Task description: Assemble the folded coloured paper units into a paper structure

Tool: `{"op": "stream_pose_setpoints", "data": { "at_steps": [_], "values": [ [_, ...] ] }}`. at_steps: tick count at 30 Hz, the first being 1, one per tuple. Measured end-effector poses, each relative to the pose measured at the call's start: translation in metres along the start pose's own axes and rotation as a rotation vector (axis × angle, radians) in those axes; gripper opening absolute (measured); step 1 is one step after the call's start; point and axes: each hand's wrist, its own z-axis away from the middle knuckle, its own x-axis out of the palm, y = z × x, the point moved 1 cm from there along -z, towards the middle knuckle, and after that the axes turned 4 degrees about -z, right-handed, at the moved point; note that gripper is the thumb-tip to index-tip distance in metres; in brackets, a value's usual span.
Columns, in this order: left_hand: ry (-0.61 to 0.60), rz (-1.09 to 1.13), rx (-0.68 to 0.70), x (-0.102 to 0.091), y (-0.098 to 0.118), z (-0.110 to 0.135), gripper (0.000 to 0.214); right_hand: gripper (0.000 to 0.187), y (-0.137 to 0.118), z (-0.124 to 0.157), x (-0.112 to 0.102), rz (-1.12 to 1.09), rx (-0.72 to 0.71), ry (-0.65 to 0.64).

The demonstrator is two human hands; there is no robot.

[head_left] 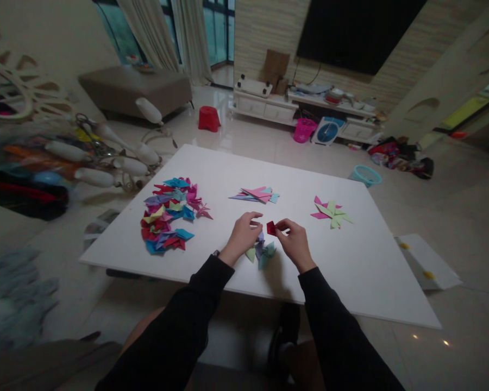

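My right hand (295, 242) pinches a small dark red piece of folded paper (271, 228) above the white table (350, 271). Close by on its left, my left hand (243, 234) has its fingers curved and apart, with nothing seen between them. Several green and purple folded papers (266, 256) lie under and just in front of the hands, partly covered by the left one. Farther back are flat pink and blue folded strips (257, 194). To the right lie pale green and pink folded strips (332, 210). A large heap of colourful origami cranes (171, 214) spreads at the left.
Left of the table stands a lamp with several white shades (126, 163). On the floor beyond are a red stool (209, 118), a pink basket (304, 130) and a blue fan (328, 130). A turquoise bin (365, 175) is off the far right corner.
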Motion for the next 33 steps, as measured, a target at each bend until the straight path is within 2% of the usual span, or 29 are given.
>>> {"op": "stream_pose_setpoints", "data": {
  "at_steps": [3, 8, 17, 24, 28, 33],
  "values": [
    [0.054, -0.028, 0.015, -0.004, -0.001, -0.002, 0.029, 0.019, 0.008, 0.003, 0.0, 0.174, 0.014, -0.044],
    [0.059, -0.023, -0.001, -0.008, 0.002, -0.003, 0.024, 0.02, 0.018, 0.006, 0.006, 0.394, 0.058, -0.114],
    [0.012, -0.024, -0.031, -0.011, 0.006, -0.004, 0.022, 0.014, 0.025, 0.001, 0.025, 0.57, 0.086, -0.214],
    [-0.003, -0.002, -0.045, -0.019, 0.01, -0.004, 0.02, 0.015, 0.029, -0.005, 0.028, 0.586, 0.115, -0.21],
    [-0.006, -0.016, -0.054, -0.023, 0.01, -0.003, 0.02, 0.014, 0.027, -0.006, 0.022, 0.559, 0.096, -0.176],
    [-0.017, -0.047, -0.051, -0.025, 0.008, -0.003, 0.019, 0.013, 0.03, 0.0, 0.008, 0.515, 0.154, -0.194]
  ]
}}
